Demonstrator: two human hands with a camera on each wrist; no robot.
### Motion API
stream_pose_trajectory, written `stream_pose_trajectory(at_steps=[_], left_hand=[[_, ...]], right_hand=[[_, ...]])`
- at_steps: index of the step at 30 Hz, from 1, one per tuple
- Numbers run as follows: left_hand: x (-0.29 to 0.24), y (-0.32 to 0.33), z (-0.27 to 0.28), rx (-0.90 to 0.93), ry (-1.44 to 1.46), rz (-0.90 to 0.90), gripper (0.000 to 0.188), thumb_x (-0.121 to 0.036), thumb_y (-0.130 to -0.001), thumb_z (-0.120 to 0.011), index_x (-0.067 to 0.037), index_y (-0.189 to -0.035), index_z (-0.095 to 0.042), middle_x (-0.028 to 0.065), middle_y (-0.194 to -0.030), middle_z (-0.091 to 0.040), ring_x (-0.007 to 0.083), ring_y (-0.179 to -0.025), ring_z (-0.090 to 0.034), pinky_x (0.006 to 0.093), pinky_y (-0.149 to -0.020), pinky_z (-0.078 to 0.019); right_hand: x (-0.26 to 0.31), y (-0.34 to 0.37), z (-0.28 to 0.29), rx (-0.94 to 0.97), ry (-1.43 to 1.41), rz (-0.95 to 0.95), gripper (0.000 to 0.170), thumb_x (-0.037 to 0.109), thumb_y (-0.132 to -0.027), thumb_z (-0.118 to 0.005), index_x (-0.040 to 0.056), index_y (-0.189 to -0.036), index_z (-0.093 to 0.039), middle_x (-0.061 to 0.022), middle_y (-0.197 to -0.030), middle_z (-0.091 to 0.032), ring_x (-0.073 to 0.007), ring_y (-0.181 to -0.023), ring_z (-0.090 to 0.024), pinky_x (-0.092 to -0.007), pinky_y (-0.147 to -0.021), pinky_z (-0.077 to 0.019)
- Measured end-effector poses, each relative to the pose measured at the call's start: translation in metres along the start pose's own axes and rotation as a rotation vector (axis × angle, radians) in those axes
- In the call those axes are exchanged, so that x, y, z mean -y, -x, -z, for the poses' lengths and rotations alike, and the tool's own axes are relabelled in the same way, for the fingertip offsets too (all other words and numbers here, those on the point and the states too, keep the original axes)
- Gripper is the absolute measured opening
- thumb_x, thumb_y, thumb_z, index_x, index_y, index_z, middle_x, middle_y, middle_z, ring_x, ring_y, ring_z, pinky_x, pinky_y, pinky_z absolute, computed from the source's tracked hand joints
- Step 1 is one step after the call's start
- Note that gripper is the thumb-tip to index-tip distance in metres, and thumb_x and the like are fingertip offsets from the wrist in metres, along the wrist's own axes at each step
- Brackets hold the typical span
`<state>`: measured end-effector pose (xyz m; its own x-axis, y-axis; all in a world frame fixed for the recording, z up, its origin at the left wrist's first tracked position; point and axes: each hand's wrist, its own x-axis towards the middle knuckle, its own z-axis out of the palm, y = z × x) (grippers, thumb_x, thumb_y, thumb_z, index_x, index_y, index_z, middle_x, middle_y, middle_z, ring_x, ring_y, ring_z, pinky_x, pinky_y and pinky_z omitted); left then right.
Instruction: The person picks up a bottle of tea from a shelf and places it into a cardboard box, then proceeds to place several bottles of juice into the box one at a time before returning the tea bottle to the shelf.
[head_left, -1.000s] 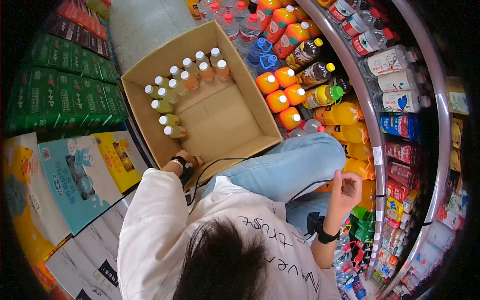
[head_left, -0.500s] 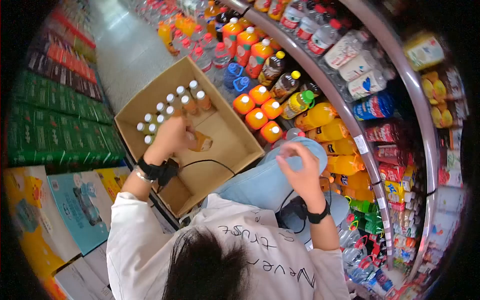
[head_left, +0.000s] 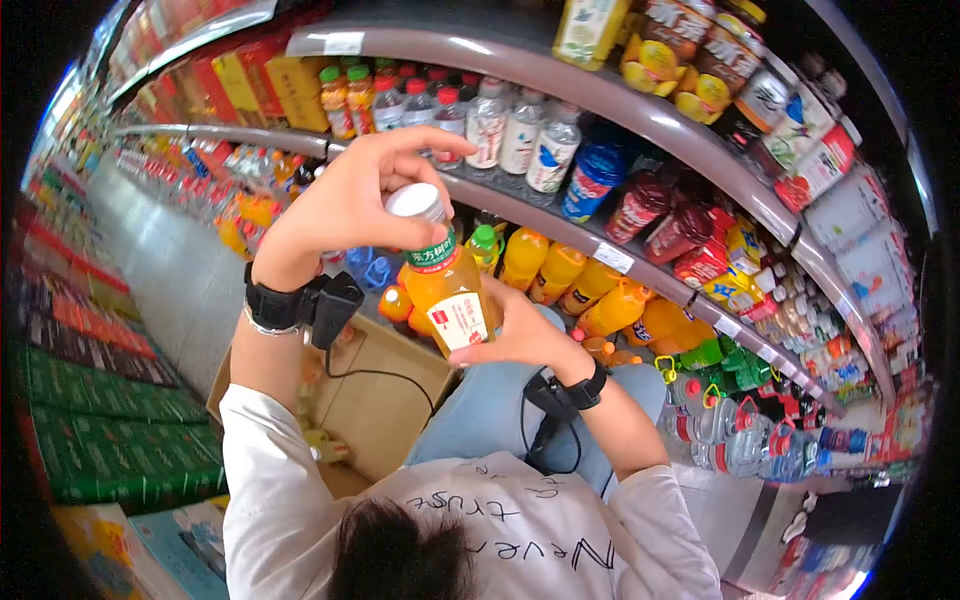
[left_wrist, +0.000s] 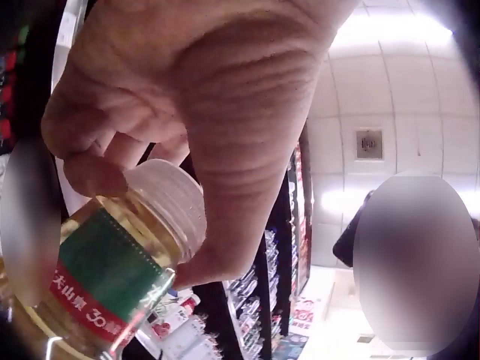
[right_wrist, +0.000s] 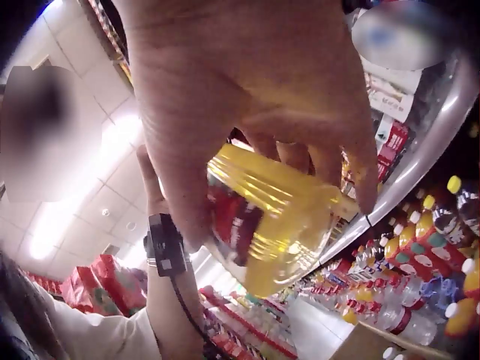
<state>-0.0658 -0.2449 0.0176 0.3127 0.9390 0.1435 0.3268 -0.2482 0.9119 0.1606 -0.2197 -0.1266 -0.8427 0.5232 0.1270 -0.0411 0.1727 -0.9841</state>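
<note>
Raised in front of the chest in the head view is a bottle of orange-yellow drink (head_left: 444,290) with a white cap and a green label band. My left hand (head_left: 350,195) pinches it just below the cap between thumb and fingers; the left wrist view shows that hand (left_wrist: 195,112) at the clear-white cap (left_wrist: 169,202). Around the bottle's lower end, my right hand (head_left: 520,328) curls its fingers and thumb. In the right wrist view the same hand (right_wrist: 255,97) grips the yellow base (right_wrist: 281,217). The bottle leans, its cap towards the upper left.
A cardboard box (head_left: 375,385) stands below the hands, partly hidden by the left forearm, with a few bottles showing. Shelves of drinks, edged by a curved rail (head_left: 560,215), run across and down the right. Green cartons (head_left: 120,440) are stacked at the left. A cable hangs from the left wrist.
The left hand has risen out of the box with a bottle, and the right hand has moved in to grip its lower end. The head view has swung up towards the shelves.
</note>
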Motion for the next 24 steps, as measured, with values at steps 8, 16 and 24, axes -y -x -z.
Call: stream_pose_trajectory(at_steps=[8,16,24], left_hand=[[0.049,-0.052,-0.041,-0.13,0.341,-0.07,0.062,-0.011,-0.081,-0.077,-0.002,-0.135,-0.047,0.0091,-0.117,-0.062,0.0146,-0.105,-0.06,0.0309,-0.092,-0.0491],[0.067,-0.05,-0.094,-0.35,0.123,-0.157,0.059,-0.014,-0.084,-0.073,0.002,-0.133,-0.045,0.0121,-0.112,-0.065,0.016,-0.102,-0.063,0.0314,-0.083,-0.0529],[0.043,-0.125,-0.07,-0.449,0.196,-0.407,0.062,-0.016,-0.087,-0.07,0.001,-0.139,-0.042,0.0128,-0.114,-0.066,0.0147,-0.101,-0.063,0.0299,-0.088,-0.0497]], right_hand=[[0.002,0.013,0.018,-0.269,-0.3,-0.135,0.077,0.019,-0.071,-0.085,0.0001,-0.133,-0.045,-0.0065,-0.11,-0.063,-0.0125,-0.086,-0.066,-0.0262,-0.062,-0.0579],[0.022,-0.015,0.057,-0.459,-0.208,0.115,0.076,0.014,-0.073,-0.083,-0.0012,-0.136,-0.043,-0.0092,-0.12,-0.06,-0.015,-0.108,-0.059,-0.0314,-0.093,-0.0497],[0.068,-0.064,0.1,-0.679,0.406,0.301,0.082,0.018,-0.072,-0.081,-0.0008,-0.138,-0.036,-0.019,-0.119,-0.061,-0.0274,-0.109,-0.063,-0.0361,-0.091,-0.0503]])
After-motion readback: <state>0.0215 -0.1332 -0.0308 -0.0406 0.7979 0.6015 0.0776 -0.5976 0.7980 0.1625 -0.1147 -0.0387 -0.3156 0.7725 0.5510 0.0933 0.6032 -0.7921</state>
